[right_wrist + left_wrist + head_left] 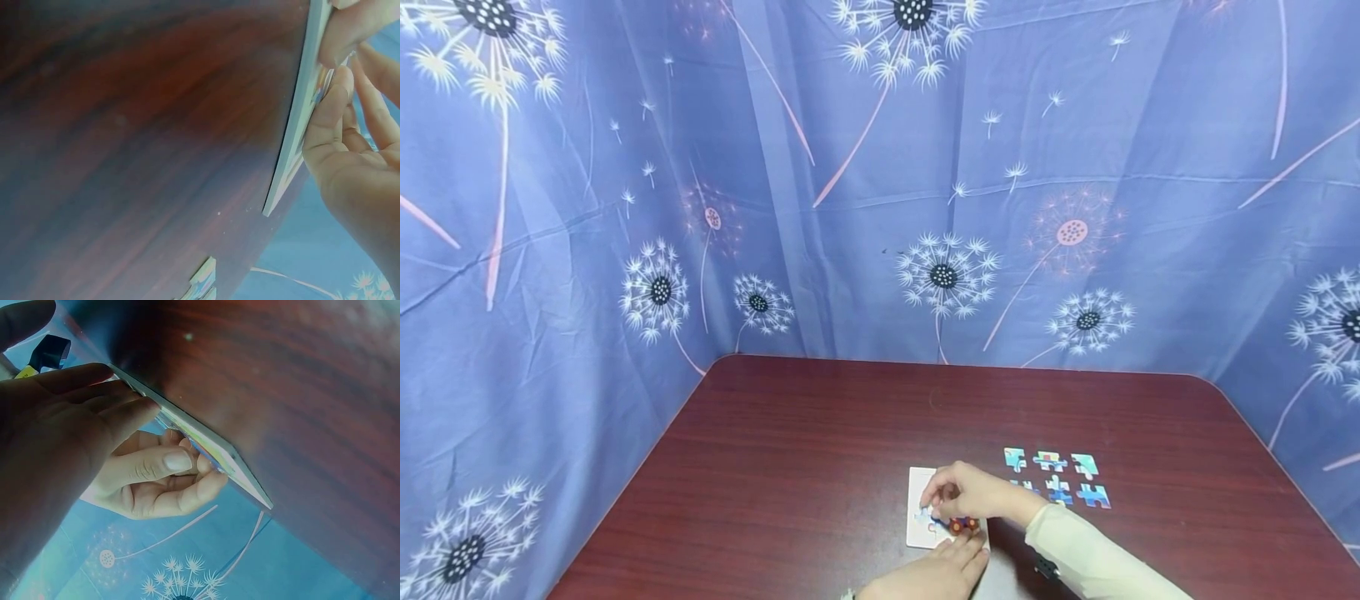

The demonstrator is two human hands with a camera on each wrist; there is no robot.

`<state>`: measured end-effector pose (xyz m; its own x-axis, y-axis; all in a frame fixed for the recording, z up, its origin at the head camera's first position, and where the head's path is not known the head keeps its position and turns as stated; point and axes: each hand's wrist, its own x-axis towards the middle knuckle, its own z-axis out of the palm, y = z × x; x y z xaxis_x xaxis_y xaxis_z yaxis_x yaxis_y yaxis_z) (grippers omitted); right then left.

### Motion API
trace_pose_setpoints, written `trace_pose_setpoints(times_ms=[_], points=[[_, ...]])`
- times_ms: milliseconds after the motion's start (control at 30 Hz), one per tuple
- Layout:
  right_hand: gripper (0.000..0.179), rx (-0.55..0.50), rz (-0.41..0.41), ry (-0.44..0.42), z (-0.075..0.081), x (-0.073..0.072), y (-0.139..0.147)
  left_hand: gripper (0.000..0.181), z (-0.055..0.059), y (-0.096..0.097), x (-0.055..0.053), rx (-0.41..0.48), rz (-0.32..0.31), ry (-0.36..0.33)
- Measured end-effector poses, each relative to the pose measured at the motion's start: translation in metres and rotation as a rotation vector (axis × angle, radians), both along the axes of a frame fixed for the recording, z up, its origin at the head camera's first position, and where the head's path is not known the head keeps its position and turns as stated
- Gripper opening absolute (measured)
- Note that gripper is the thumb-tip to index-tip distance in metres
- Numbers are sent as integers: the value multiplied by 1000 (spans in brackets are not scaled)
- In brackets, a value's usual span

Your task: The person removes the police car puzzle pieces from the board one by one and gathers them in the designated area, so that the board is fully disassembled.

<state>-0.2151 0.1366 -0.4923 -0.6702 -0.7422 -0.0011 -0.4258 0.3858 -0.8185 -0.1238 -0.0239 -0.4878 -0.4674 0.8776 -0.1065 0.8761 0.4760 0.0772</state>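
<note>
The right hand pinches a piece at the left part of the board. The left hand, fingers extended, lies across the board's near edge.

Room type unclear, but curtained off; dandelion-print cloth hangs around a wood-grain table.

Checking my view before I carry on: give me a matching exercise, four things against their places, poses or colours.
1. Right hand
2. Left hand
3. Loose puzzle pieces
4. Table

A. Reddish brown
B. In two rows, right of the puzzle board
C. Curled over the board
D. Laid at the board's near edge

Pairs: 1-C, 2-D, 3-B, 4-A
</note>
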Motion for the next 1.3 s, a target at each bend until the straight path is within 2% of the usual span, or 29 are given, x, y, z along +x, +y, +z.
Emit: trace_pose_setpoints(times_ms=[200,400,600,767,967,1133,1300], points=[[15,-14,-13,-8,0,0,-1,70,1,0,1,-1,-10,48],[13,-18,-33,-26,-2,1,-2,69,2,0,1,-6,-14,40],[17,-22,-43,-38,-3,0,-3,69,0,0,2,-24,-20,117],[16,7,-54,-32,-2,0,-4,67,-1,-2,2,-26,-49,177],[16,20,-53,-22,-3,-1,-4,73,2,-1,2,-28,-66,201],[17,3,-42,-24,-4,-2,-4,73,7,1,1,-56,-40,171],[17,-10,-31,-29,-4,-2,-3,74,6,2,0,-63,-7,77]])
